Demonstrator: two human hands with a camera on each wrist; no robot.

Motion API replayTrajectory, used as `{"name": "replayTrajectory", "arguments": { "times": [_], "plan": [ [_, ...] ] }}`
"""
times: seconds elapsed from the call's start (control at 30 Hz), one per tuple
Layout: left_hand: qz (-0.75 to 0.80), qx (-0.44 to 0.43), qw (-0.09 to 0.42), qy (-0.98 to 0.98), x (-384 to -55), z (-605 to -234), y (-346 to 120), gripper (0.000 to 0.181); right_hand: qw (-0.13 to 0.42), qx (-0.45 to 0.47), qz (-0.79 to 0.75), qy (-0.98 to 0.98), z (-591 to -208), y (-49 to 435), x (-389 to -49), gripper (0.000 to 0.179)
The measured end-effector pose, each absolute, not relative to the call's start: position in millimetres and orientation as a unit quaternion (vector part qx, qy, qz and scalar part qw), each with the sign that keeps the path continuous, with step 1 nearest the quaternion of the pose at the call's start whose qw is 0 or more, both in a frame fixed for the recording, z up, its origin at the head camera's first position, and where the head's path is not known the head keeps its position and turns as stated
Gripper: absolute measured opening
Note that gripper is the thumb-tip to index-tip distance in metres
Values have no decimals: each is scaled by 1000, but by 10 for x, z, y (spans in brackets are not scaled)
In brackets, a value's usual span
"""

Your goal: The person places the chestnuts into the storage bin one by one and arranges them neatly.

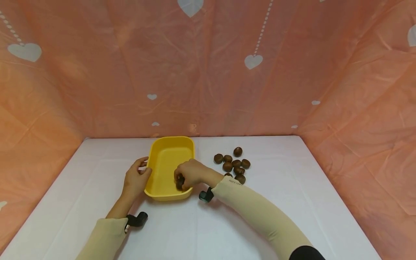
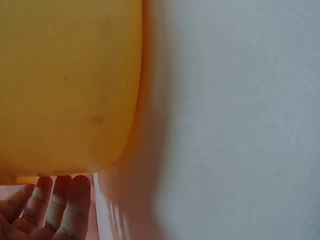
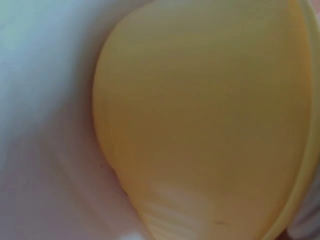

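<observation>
Right hand [image 1: 191, 174]: fingers curled, pinching dark brown chestnuts [image 1: 180, 183], at least one plainly visible; held low within the near right corner of a yellow plastic tray [image 1: 162, 168], wrist crossing the right rim. Left hand [image 1: 134, 181]: fingers fairly straight and slightly apart, thumb and forefinger at the tray's left rim; fingertips against the tray's edge in the left wrist view. Tray: rectangular, rounded corners, standing upright on a white bench [image 1: 175, 231], between the two hands. Loose chestnuts [image 1: 236, 164]: nine visible, glossy brown, grouped on the bench to the right of the tray, beyond the right forearm; most close together or touching, one at the far side slightly apart. Sleeves [image 1: 260, 211]: pale beige, one on each arm, each with a black wrist camera [image 1: 206, 195] near the cuff. Backdrop [image 1: 201, 76]: orange sheeting with pale hearts. Obscured: the exact count in the right hand, covered by its fingers; one loose chestnut, partly behind the right wrist. The right wrist view is blurred and filled mostly by the tray's outer wall, with the chestnuts out of sight; the left wrist view cuts off both tray and left hand.
</observation>
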State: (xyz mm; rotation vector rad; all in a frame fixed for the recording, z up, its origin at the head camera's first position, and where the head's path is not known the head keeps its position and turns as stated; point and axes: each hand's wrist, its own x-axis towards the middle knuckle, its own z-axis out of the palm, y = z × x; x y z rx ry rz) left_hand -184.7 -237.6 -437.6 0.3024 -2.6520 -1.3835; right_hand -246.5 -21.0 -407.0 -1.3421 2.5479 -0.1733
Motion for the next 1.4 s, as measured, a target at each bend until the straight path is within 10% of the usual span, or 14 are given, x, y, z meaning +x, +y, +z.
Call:
{"name": "replayTrajectory", "arguments": {
  "times": [1.4],
  "plan": [
    [-470, 110, 71, -873, -1807, -4334, -2340, 48, 51, -499, -246, 830, -3818, 288, -2385, 30]
  ]
}}
